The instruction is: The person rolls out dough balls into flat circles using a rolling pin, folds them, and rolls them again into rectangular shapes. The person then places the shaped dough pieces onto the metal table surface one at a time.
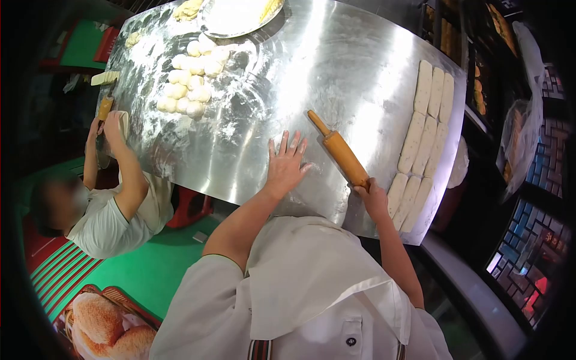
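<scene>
Gripping the rolling pin (341, 151) by its near handle, your right hand (373, 197) is closed tight; the pin slants toward 11 o'clock over the steel table (336, 66). Your left hand (287, 165) lies flat on it, fingers spread, holding nothing. Dough strips (423, 132) at 3 o'clock.

No legible text, number or brand appears. Right of the floured stainless-steel worktable (336, 54), a glowing panel behind dark lattice (531, 252) bears red marks too blurred to read. The small dark emblem (351, 342) on the white jacket (312, 282), below the worktable, is likewise indecipherable.
</scene>
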